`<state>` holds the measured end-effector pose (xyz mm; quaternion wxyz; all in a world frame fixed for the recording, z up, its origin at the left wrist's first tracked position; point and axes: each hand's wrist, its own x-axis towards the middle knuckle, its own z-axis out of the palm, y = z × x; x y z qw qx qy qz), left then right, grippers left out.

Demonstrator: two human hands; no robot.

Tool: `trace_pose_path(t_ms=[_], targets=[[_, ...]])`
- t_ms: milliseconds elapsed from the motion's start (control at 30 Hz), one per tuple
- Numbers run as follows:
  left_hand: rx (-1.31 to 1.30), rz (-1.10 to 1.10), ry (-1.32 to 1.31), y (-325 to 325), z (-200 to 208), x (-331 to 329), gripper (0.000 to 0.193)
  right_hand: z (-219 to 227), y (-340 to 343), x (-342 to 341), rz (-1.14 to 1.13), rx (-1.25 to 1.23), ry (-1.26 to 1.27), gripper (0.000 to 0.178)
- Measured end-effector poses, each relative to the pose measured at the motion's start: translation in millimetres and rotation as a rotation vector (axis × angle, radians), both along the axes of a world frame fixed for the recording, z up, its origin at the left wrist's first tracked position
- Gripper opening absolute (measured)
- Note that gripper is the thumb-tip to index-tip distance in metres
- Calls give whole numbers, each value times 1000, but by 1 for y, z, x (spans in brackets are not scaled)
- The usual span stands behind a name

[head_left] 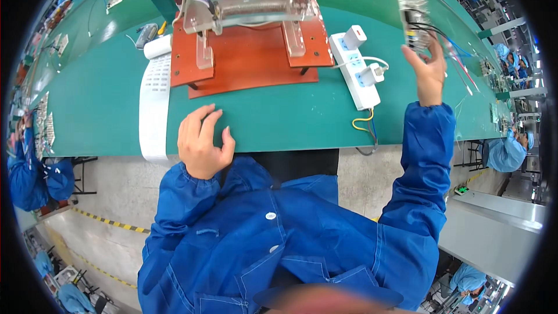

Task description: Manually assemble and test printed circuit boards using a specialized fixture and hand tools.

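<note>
In right hand (429, 75): wired board (411, 16); power strip (352, 70): plugs (355, 36).

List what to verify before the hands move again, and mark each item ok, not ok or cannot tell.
1. Circuit board in hand: ok; the right hand holds it by its near end, over the right of the green table.
2. Wires gathered: not ok; they trail loose to the right of the board.
3. Left hand free: ok; nothing shows in it.
4. Front of the red fixture base uncovered: ok; no board lies there.
5. Power strip live: cannot tell; two plugs sit in it, but current does not show.
6. Board undamaged: cannot tell; it is blurred.
</note>
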<state>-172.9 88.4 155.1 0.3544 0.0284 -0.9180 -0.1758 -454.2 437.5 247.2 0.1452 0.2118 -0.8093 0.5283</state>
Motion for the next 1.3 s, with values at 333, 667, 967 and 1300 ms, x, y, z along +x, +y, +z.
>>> trace_pose_path(t_ms=[333,667,967,1300], targets=[[-45,37,-48,4,4,2,34,-83,-37,-143,-690,718,-168,108],[-61,86,-121,9,1,2,35,-91,-152,-186,184,421,54,80],[-55,59,-83,5,-1,1,33,-57,-81,-119,1167,84,-525,72],[-42,78,-52,5,-5,0,31,-36,-78,-100,1229,425,-492,54]])
